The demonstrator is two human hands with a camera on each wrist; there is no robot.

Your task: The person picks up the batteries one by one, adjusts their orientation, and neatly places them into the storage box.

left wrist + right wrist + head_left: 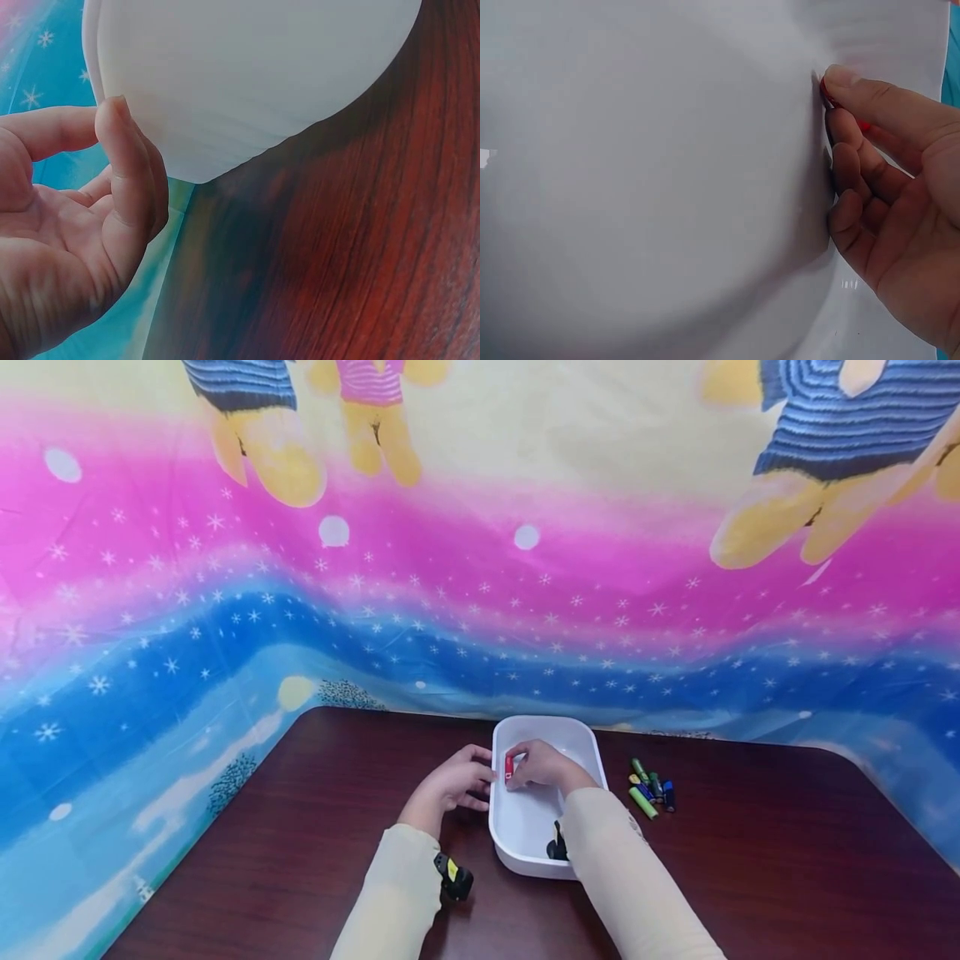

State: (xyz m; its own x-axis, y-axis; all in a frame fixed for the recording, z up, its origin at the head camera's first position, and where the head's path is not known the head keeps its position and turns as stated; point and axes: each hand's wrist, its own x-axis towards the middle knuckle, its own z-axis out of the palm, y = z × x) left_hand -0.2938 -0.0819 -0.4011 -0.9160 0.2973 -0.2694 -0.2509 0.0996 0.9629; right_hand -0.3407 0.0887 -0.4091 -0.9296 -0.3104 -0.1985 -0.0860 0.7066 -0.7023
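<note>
A white plastic bin (pixel 517 852) with rounded corners sits on the table. My right hand (pixel 542 763) reaches into it from the right and pinches a red battery (pixel 509 767) between thumb and fingers, low by the bin's left inner wall. In the right wrist view the fingers of my right hand (pixel 885 161) hide most of the red battery (pixel 825 91), and the lower fingertips lie along the wall. My left hand (pixel 459 781) stands outside the bin, relaxed fingers at its left wall. The left wrist view shows the left hand's fingertips (pixel 114 112) right at the bin's side (pixel 247 75).
To the right of the bin lies a loose group of small batteries, among them a light green one (pixel 642 803) and a dark blue one (pixel 669 796). The dark red-brown table (pixel 300 852) ends at a printed cloth backdrop (pixel 450 610). Both wrists wear black cameras.
</note>
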